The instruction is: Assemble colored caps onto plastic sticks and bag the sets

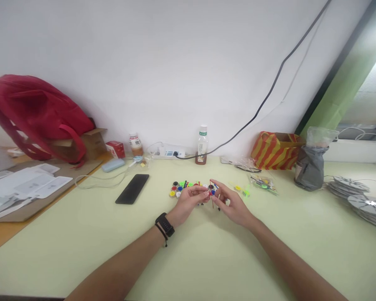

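Observation:
My left hand (188,202) is closed in a pinch, its thumb and forefinger at a small red piece (210,193) over the table. Facing it, my right hand (233,205) has thumb and forefinger closed on a thin red stick (212,203), which stands nearly upright between the two hands. The small red piece seems to touch the stick, though the fingers hide part of both. Behind my hands lie several small round coloured pieces (174,188) in red, yellow, black, white, blue and green. Some of these are covered by my fingers.
Left of my hands lies a black phone (132,189). A drink bottle (202,145) and a power strip (169,151) stand by the wall. Yellow-green pieces (241,190) and a clear bag of small parts (263,184) lie to the right, with stacked discs (368,209) beyond.

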A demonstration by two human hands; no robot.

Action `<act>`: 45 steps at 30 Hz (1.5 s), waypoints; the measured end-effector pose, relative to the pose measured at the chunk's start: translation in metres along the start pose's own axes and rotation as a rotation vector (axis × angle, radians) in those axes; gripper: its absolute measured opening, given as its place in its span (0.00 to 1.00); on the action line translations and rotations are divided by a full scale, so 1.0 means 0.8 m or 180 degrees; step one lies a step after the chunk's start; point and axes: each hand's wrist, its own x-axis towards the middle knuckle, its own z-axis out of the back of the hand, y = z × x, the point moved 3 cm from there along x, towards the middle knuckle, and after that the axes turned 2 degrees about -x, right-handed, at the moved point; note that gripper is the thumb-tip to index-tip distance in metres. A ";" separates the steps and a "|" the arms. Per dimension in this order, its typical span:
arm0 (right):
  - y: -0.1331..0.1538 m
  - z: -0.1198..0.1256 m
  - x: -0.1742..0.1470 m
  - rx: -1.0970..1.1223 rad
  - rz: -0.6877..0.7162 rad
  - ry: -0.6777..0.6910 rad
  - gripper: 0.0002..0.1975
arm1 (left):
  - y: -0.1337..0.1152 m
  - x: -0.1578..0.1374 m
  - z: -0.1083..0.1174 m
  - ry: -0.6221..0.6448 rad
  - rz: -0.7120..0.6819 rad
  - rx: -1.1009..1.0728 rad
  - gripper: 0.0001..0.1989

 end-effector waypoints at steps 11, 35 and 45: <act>0.012 0.006 -0.009 -0.0936 0.0522 -0.0319 0.24 | -0.001 0.001 0.000 -0.0087 0.0065 -0.0140 0.16; 0.009 -0.001 0.003 0.0054 0.0218 -0.0228 0.13 | 0.002 -0.003 -0.001 0.0136 -0.0044 0.0233 0.18; -0.024 0.066 0.012 -0.1108 -0.0374 -0.1069 0.11 | -0.008 0.002 0.006 -0.0283 -0.1335 0.2393 0.10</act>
